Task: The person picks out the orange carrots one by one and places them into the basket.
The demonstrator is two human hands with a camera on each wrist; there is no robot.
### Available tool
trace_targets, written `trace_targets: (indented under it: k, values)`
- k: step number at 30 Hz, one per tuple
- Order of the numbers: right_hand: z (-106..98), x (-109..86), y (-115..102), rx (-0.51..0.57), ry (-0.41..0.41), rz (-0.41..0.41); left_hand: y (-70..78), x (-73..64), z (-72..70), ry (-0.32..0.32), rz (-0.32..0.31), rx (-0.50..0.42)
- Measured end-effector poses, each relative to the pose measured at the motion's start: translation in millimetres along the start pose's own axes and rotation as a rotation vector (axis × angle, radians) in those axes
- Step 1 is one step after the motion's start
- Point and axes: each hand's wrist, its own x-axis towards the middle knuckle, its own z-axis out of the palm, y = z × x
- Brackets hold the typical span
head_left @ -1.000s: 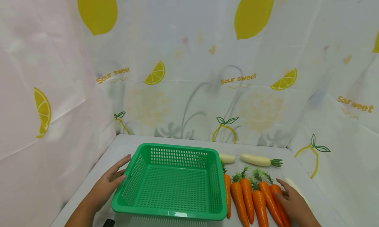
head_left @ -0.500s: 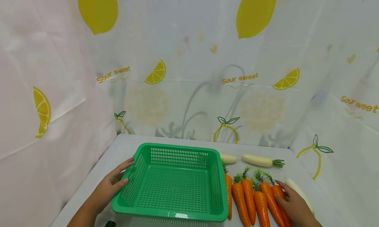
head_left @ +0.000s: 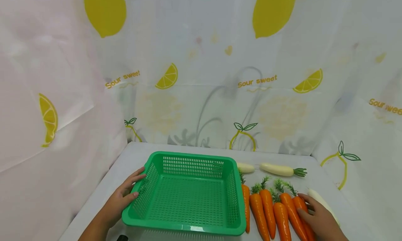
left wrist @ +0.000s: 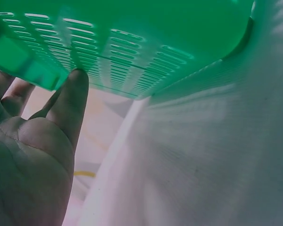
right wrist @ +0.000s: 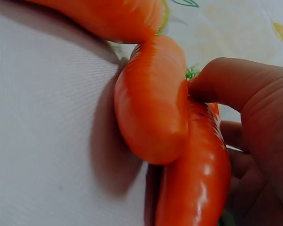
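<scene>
A green plastic basket (head_left: 182, 227) with slotted walls stands before me. My left hand (head_left: 117, 201) rests against its left side, fingers at the rim and thumb on the wall. In the left wrist view, the thumb tip touches the slotted wall (left wrist: 127, 52). At the right, my right hand (head_left: 318, 214) holds the rightmost orange carrot (head_left: 299, 202) near its leafy top. The right wrist view shows the thumb on one side of this carrot (right wrist: 195, 179) and the fingers on the other. A neighbouring carrot (right wrist: 151, 103) lies against it.
Several more carrots (head_left: 259, 213) lie side by side between basket and right hand. White radishes lie behind them, one (head_left: 276, 169) with a green top, and another (head_left: 320, 201) beyond the right hand. A dark object (head_left: 122, 238) shows at the front edge. Lemon-print cloth surrounds the table.
My left fingers have moved in against the basket's side. The right thumb and fingers have closed around the rightmost carrot. The view has shifted slightly; basket and vegetables stay in place.
</scene>
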Motion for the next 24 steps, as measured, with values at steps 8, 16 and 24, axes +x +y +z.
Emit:
trace_targets:
  k: [8, 16, 24]
  values:
    - [-4, -3.6, 2, 0.000, 0.027, 0.026, -10.7, 3.0, 2.1, -0.012, -0.004, -0.041]
    - [-1, -6.7, 1, 0.085, 0.045, 0.044, -4.4, 0.4, 2.0, -0.011, 0.020, -0.047]
    - [-3, -9.6, -3, 0.138, 0.046, 0.116, -3.2, 2.8, 3.9, -0.020, 0.037, -0.068]
